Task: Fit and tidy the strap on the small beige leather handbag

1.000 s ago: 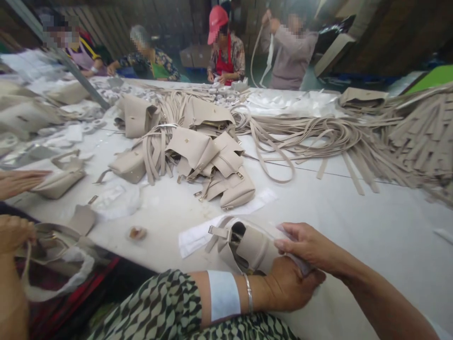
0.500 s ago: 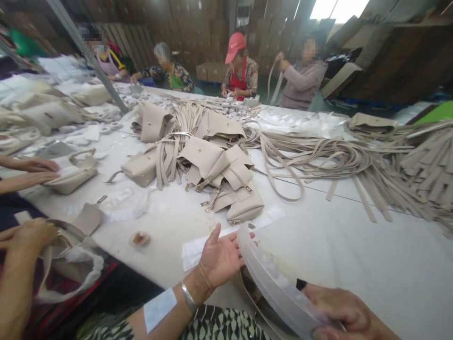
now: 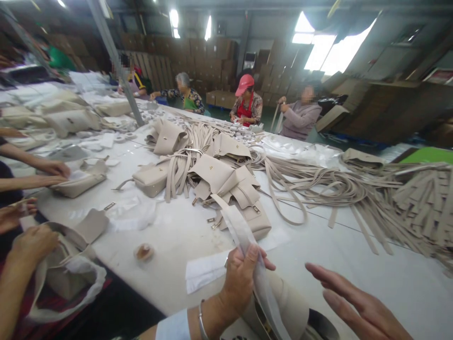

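Observation:
A strap in a whitish, translucent wrap [image 3: 236, 222] is gripped in my left hand [image 3: 239, 281], its fingers closed around it. The strap's upper end points toward the pile, and its lower part runs down over a beige handbag [image 3: 292, 302] at the table's near edge. That bag is partly covered by the strap and my left hand. My right hand [image 3: 361, 304] is held out to the right of the bag, fingers stretched and holding nothing. Folded white sheets [image 3: 203, 274] lie just left of the bag.
Beige bags [image 3: 212, 172] with metal fittings are heaped mid-table. Long beige straps [image 3: 329, 189] spread to the right. A small round brownish item [image 3: 144, 252] lies left. A co-worker's hand [image 3: 33, 245] holds another bag [image 3: 67, 278] at left; several people sit across the table.
The wrapped strap has passed from my right hand to my left, which was open before and is now closed. My right hand has let go and opened. The view has tilted up.

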A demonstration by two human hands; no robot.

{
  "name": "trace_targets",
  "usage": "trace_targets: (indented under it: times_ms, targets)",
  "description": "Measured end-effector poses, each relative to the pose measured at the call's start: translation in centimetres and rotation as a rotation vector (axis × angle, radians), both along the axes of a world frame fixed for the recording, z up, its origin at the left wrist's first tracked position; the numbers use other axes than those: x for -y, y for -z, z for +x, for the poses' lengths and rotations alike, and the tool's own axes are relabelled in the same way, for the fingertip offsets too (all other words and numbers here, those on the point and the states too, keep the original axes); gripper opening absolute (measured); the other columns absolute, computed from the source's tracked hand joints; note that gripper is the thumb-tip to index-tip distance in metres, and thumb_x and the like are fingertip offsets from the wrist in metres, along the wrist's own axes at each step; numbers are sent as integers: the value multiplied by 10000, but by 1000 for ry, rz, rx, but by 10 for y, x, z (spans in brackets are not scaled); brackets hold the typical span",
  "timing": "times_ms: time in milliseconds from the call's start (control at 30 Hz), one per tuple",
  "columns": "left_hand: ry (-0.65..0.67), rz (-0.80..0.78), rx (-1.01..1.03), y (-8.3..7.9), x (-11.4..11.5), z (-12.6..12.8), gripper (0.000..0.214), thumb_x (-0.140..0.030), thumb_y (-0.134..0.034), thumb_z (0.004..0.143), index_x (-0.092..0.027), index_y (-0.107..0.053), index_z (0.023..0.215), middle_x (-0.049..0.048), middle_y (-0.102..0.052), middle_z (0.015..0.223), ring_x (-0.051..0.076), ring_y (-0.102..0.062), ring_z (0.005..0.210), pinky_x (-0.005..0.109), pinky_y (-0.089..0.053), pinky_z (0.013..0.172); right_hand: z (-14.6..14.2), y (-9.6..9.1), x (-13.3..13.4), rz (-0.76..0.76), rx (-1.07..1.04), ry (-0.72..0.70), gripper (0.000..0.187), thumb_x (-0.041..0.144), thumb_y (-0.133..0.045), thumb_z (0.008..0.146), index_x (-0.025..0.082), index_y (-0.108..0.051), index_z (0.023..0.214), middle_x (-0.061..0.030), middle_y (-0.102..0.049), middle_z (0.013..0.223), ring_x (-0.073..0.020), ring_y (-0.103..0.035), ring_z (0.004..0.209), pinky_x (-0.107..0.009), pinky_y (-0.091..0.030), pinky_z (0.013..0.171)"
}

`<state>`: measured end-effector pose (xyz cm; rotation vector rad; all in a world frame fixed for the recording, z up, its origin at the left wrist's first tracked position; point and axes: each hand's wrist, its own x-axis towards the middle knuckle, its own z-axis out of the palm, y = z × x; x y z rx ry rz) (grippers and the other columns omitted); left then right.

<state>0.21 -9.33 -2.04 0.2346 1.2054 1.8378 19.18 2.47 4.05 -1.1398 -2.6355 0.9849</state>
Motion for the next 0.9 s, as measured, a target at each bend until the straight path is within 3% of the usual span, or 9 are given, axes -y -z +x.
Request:
trace_targets:
  times_ms: [133,233,300,367,433,533,633,767,900]
  targets:
    - [-18,78,-161,-10,6,2,433,-546,-548,802,-126,-653,796,76,-682,693,160,-572,586,255,-453,570,-103,-43,33,-20,-188,-69,497,526,-515,793,203,-625,1155,-126,-618,1194,-312,-569,1076,-431,-454,926]
    - [10,189,-286,-27,16,-13,376,-478,-531,832,-135,-683,863,94,-690,832,228,-623,790,304,-492,735,-162,-56,55,-256,-221,-212,244,377,-542,781,158,-636,834,-74,-653,823,-218,-591,764,-321,-486,696]
    - [107,212,-405,-41,29,-33,316,-419,-601,795,-140,-688,914,101,-684,912,257,-610,903,317,-473,827,-183,-59,64,-445,-236,-257,205,339,-524,793,154,-557,710,-8,-545,646,-142,-499,606,-252,-423,572]
    - [291,236,-470,-51,47,-59,317,-386,-678,730,-142,-689,933,103,-675,951,278,-588,966,326,-447,876,-192,-63,66,-597,-267,-304,231,369,-517,809,151,-528,733,9,-507,647,-118,-457,591,-230,-385,553]
    - [407,267,-398,-55,65,-87,373,-440,-683,709,-134,-688,922,108,-671,946,285,-585,962,343,-439,875,-196,-68,65,-665,-254,-367,265,413,-532,808,149,-534,783,-1,-523,709,-123,-465,636,-228,-381,580]
    - [235,269,-167,-54,84,-124,479,-559,-556,779,-139,-668,982,117,-663,1002,262,-581,979,355,-424,883,-200,-73,63,-675,-141,-421,290,437,-547,799,152,-524,749,8,-490,689,-115,-433,625,-220,-349,575]
    - [52,257,5,-54,87,-144,461,-527,-520,823,-120,-662,987,133,-678,976,241,-596,972,349,-424,886,-207,-71,68,-702,-36,-462,281,415,-537,814,154,-495,719,33,-435,639,-93,-376,578,-208,-300,549]
    - [-129,231,126,-58,78,-149,266,-364,-649,758,-99,-675,757,78,-682,695,206,-656,734,320,-476,768,-212,-60,72,-663,51,-524,264,394,-496,850,154,-492,739,38,-413,631,-89,-354,565,-204,-283,527]
    - [-311,177,118,-49,72,-151,255,-354,-693,711,-102,-658,701,41,-666,643,190,-666,668,289,-502,683,-189,-49,55,-562,171,-504,289,404,-489,858,155,-486,712,25,-444,636,-104,-391,584,-218,-304,538]
